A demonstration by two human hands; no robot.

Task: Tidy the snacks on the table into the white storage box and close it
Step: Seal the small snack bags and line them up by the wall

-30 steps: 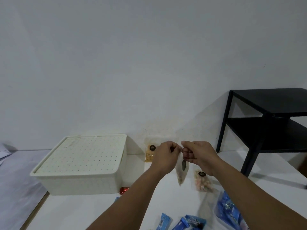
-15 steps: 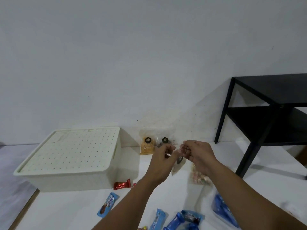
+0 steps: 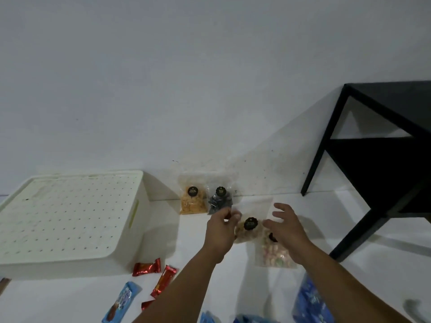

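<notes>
The white storage box (image 3: 130,241) stands at the left with its perforated lid (image 3: 67,213) on. My left hand (image 3: 220,231) pinches the top edge of a clear snack bag (image 3: 247,230) with a black round sticker, low over the white table (image 3: 191,248). My right hand (image 3: 288,229) hovers just right of that bag with fingers spread, holding nothing. A clear bag of pink and white sweets (image 3: 272,256) lies partly under my right hand. A yellow snack bag (image 3: 192,202) and a dark snack bag (image 3: 219,201) lean on the wall.
Red wrapped bars (image 3: 147,268) (image 3: 163,281) and a blue wrapped bar (image 3: 122,301) lie in front of the box. Blue packets (image 3: 310,304) sit at the lower right. A black side table (image 3: 382,173) stands at the right, its leg near the table's edge.
Both hands held the clear bag up by its top edge. Now my right hand has let go and spread open, and the bag has come down towards the table.
</notes>
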